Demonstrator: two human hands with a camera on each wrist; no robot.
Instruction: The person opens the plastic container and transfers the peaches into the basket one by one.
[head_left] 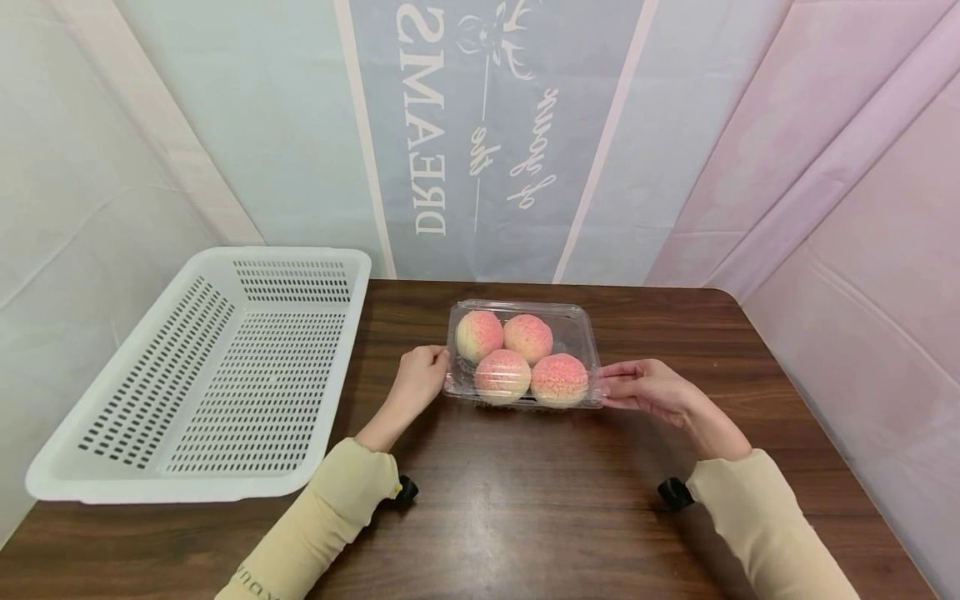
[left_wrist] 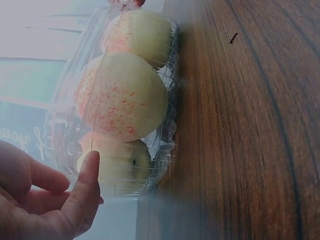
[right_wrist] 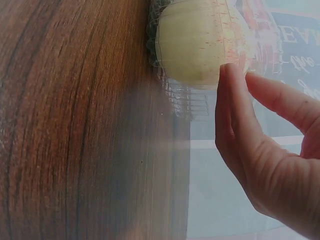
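Peaches (head_left: 502, 377): we count four, in one clear container (head_left: 576, 342) near frame centre; left hand (head_left: 420, 373) and right hand (head_left: 652, 389) each pinch one end, thumb against fingers. One white basket (head_left: 255, 392), frame left.

A clear, rectangular plastic box (head_left: 576, 333), lid down, sits between the left hand (head_left: 417, 375) and right hand (head_left: 655, 390), holding four round, pink-and-yellow peaches (head_left: 502, 375) in one layer.

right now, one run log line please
clear container: four peaches inside; left hand: holds left end; right hand: holds right end; white basket: left of container
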